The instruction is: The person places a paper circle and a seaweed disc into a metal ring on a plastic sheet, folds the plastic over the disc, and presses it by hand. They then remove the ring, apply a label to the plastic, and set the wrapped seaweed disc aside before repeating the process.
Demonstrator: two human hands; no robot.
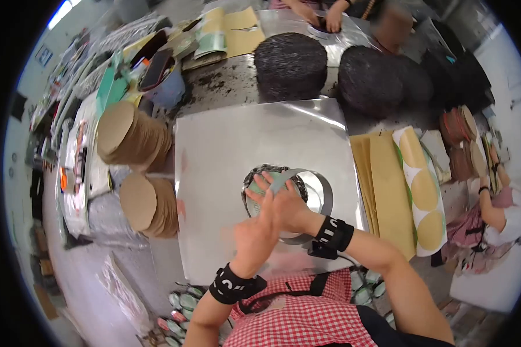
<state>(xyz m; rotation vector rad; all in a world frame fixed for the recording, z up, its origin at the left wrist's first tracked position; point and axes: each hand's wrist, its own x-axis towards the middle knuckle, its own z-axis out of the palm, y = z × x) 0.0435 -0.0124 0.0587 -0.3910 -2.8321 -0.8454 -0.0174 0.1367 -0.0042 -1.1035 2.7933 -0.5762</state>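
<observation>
A round green disc (265, 180) with a crinkled dark rim lies on the silvery sheet (214, 150) in front of me. My right hand (289, 208) reaches across it, its visible fingers spread flat over the green surface. Beside and partly under that hand is a flat grey ring (328, 196), whose band passes near the fingers. My left hand (253, 236) comes up from the lower left and overlaps the right one; it is blurred and its fingers are mostly hidden. Black straps circle both wrists.
Two stacks of brown discs (147, 205) stand at the left. Big dark bundles (290, 66) sit beyond the sheet, with another person's hands (333, 18) behind them. Brown paper (388, 191) and round yellow labels (427, 196) lie right. Another person (498, 214) is farther right.
</observation>
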